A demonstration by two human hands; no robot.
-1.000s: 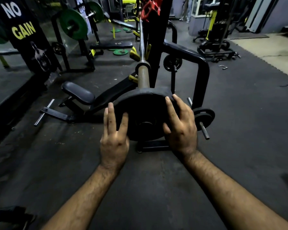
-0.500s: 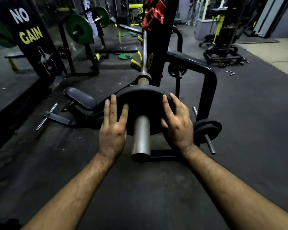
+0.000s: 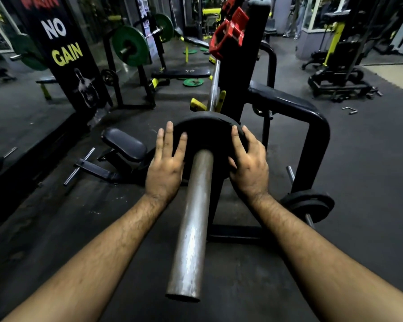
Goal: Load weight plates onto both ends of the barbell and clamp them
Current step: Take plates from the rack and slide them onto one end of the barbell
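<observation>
Head view: both hands, left [image 3: 164, 169] and right [image 3: 250, 167], fingers straight, press the black plate [image 3: 207, 130] along the barbell sleeve [image 3: 192, 224]; it seems seated, so next comes the red clamp [image 3: 229, 34]

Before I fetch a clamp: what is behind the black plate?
Behind the black plate, the barbell runs past yellow hooks and the rack post. The plate hides the sleeve's collar.

Dim gym, black rubber floor [image 3: 370, 163]
</observation>
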